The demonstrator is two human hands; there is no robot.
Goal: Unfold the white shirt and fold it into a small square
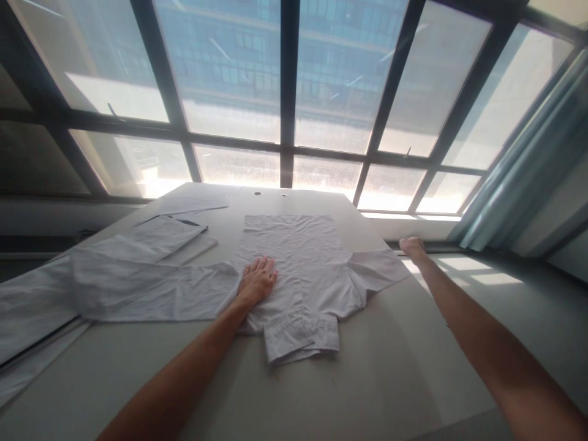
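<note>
A white long-sleeved shirt [305, 263] lies spread on the white table [367, 392], its collar toward me. My left hand [258, 280] rests flat on the shirt's left part, near where the left sleeve [156, 291] starts, fingers spread. That sleeve stretches out to the left. On the other side, the right sleeve [379, 269] lies bunched near the shoulder, its end reaching the table's right edge. My right hand [413, 246] is beyond that edge, past the sleeve, with its fingers curled; whether anything is in them is too small to tell.
More white garments [27, 312] lie at the left of the table, one with a dark strip. Behind the table stand large windows [229, 73] with dark frames. A grey-blue curtain [519, 165] hangs at the right, above a sunlit floor [496, 278].
</note>
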